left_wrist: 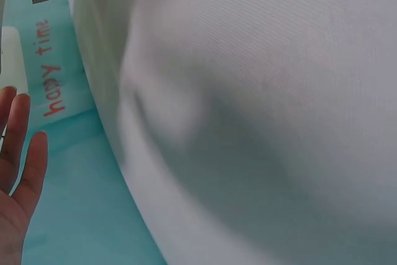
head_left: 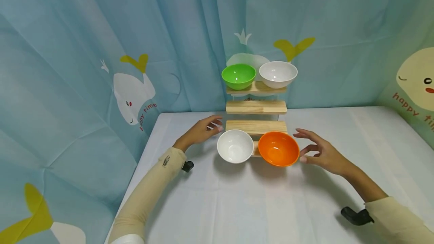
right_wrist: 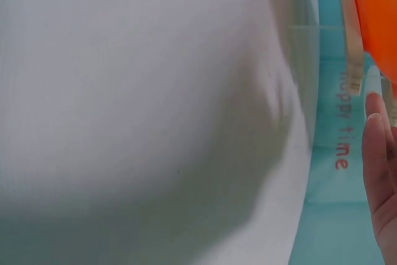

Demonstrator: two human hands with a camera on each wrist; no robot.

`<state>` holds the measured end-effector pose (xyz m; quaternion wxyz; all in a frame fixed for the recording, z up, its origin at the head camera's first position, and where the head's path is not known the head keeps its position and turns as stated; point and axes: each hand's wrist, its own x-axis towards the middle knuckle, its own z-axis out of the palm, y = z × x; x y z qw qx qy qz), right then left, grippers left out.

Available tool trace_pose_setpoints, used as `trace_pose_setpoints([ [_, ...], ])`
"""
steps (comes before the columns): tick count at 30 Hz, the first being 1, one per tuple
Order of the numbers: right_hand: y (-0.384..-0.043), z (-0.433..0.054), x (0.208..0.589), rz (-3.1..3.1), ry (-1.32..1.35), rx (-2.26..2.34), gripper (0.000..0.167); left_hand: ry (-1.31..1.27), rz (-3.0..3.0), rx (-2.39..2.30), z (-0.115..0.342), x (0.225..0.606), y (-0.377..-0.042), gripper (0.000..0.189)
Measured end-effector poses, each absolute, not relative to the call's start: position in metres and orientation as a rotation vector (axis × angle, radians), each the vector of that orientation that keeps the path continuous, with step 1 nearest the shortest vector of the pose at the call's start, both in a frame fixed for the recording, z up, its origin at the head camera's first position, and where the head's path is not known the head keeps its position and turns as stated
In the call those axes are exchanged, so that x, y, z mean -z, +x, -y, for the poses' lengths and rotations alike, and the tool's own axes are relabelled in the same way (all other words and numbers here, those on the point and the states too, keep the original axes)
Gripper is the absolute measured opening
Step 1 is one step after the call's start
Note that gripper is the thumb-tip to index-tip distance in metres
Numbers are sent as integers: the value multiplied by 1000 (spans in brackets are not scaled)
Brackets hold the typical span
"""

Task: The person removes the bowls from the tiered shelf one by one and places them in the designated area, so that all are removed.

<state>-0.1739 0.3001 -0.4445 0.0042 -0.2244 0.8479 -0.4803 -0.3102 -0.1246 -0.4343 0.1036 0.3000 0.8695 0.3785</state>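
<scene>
A stepped wooden rack (head_left: 256, 107) carries bowls on its top and bottom steps. On the bottom step sit a white bowl (head_left: 235, 147) at left and an orange bowl (head_left: 278, 149) at right. My left hand (head_left: 200, 131) is just left of the rack near the white bowl, fingers loosely bent and holding nothing. Beside the orange bowl, my right hand (head_left: 323, 154) has its fingers spread and relaxed; whether a fingertip touches the rim I cannot tell. In the right wrist view, the orange bowl (right_wrist: 381, 23) appears above the fingers.
A green bowl (head_left: 239, 77) and a second white bowl (head_left: 278, 74) stand on the top step. The two middle steps hold no bowls. A white cloth (head_left: 244, 206) covers the table, and a blue printed curtain (head_left: 190, 48) hangs behind and at the sides.
</scene>
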Motion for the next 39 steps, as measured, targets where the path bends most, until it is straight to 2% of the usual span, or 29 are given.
trace_pose_setpoints([
  [27, -170, -278, 445, -2620, -687, 1541, 98, 903, -2566, -1006, 112, 438, -316, 49],
  [39, -168, -274, 446, -2616, -613, 1494, 98, 904, -2547, -1024, 111, 439, -317, 48],
])
